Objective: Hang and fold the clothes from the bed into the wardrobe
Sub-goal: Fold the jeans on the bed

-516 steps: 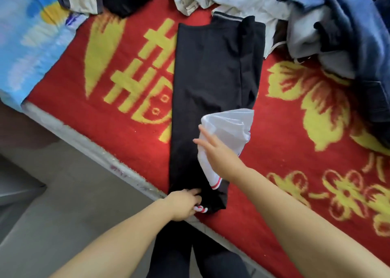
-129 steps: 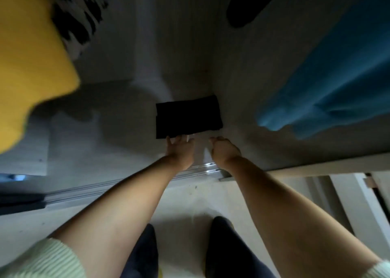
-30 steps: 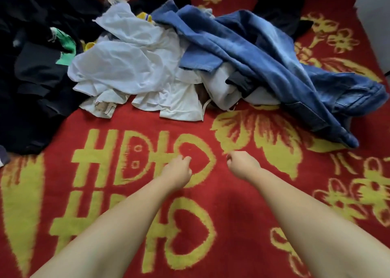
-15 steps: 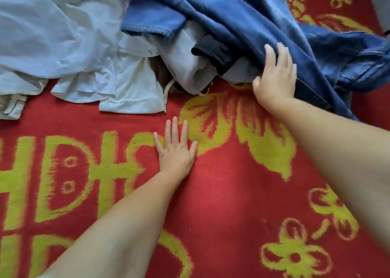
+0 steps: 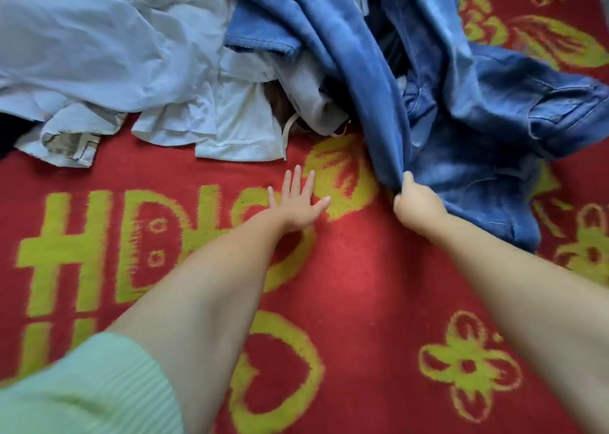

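From the head camera, we look down on a bed spread with a red blanket (image 5: 362, 268) patterned in yellow. Our right hand (image 5: 417, 203) is clenched round a fold of the blue jeans (image 5: 461, 156), fingers curled tight into the denim at its near edge. We judge the grip sits there because that edge is the closest free part of the garment, and a fistful of thick cloth gives enough purchase to drag the whole thing clear of the heap.

Our left hand (image 5: 296, 199) lies flat on the blanket, fingers straight and spread, holding nothing. It looks like a prop: we are leaning far over the bed, and the palm probably takes our weight while the other arm pulls.

The jeans lie at the far right of the bed, partly draped over the white clothes (image 5: 131, 54), which sprawl across the far left with a drawstring (image 5: 286, 137) trailing toward us. Because the denim overlaps the pale pile, pulling may tug some of it along.

A pale green sleeve (image 5: 82, 390) covers our left upper arm. The wardrobe is not in view.
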{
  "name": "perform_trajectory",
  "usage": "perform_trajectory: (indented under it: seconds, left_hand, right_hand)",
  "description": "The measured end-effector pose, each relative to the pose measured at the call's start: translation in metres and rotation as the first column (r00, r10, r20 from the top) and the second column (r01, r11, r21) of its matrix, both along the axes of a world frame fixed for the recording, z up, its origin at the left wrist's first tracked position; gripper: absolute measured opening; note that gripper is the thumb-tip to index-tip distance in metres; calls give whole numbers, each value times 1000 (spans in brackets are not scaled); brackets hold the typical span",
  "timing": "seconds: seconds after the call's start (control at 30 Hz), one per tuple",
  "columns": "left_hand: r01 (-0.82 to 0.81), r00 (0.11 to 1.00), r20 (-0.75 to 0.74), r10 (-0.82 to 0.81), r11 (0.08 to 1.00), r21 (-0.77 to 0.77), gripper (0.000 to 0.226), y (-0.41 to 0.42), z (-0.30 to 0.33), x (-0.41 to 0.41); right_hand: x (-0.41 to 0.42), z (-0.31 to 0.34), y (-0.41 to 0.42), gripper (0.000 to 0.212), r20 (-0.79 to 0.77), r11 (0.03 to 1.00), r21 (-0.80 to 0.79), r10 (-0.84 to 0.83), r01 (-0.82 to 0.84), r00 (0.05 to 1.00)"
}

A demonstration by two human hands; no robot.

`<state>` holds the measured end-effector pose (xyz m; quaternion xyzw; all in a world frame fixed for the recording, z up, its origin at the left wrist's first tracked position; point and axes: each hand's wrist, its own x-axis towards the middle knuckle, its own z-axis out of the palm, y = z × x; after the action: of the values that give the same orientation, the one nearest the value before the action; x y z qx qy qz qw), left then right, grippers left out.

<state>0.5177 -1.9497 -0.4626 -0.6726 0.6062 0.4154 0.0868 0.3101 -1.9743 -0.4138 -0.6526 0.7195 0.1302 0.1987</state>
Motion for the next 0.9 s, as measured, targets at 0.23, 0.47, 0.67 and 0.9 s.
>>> perform_trajectory:
  seconds: [0.23,0.47,0.67,0.9]
  left_hand:
    - [-370,518,-573,635,770,519,61,44,83,22]
    - [-616,209,-619,757,593,518,42,139,88,31]
    - [-771,43,-509,860,352,530,21,238,84,81]
    - [-704,204,-226,952,304,643,17,348,85,121]
  right_hand:
    - [64,30,100,33,208,978,95,162,-185,965]
    - [102,57,213,35,341,830,200,439,-521,831]
    - [116,74,309,33,341,582,326,663,-745,667]
    - [77,69,362,28,343,577,512,542,-637,767]
